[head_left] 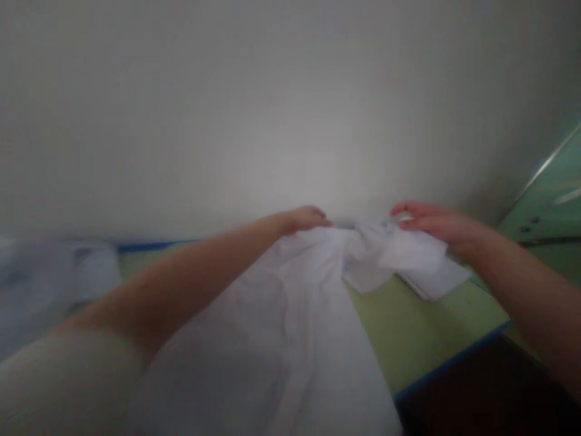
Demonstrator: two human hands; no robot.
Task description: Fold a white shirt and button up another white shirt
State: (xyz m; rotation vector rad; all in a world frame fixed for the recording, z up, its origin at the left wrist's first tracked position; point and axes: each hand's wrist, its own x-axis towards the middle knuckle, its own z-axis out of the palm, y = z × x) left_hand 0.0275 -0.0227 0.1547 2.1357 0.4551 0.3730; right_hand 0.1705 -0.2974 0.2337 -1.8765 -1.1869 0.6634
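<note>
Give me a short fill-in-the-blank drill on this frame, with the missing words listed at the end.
1. The left hand is at the far edge of a large cloth whose colour is ____.
2. The table has a top coloured pale ____.
3. The strip along the table's edge is ____.
4. A pale sleeve shows on the person's ____ side.

Missing words: white; green; blue; left.

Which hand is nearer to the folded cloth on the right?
Right: the right hand is near the far side of the folded cloth; the left hand farther left, by the larger cloth.
</note>
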